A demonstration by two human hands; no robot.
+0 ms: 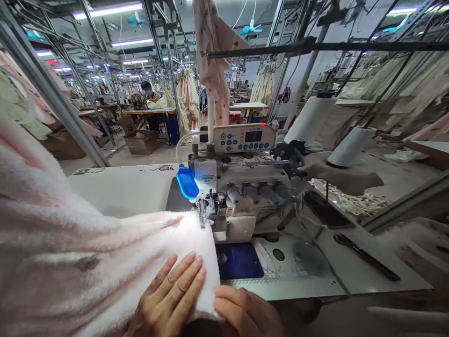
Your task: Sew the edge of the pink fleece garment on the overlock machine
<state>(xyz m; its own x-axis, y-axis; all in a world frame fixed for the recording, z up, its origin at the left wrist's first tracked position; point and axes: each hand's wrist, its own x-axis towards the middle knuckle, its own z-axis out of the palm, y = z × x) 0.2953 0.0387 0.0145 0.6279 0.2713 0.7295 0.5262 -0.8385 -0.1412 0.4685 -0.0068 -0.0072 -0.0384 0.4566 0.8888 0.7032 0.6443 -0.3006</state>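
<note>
my left hand [170,296] lies flat, fingers spread, on the fluffy pink fabric [105,262] at the overlock machine [231,196]; right hand [245,311] pinches its near corner

Bright ceiling tubes [108,10], sharp centre, warped edges

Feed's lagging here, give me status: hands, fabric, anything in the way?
Left hand flat on fabric. Right hand at its near edge. Fabric's far edge at the presser foot. Nothing blocking.
</note>
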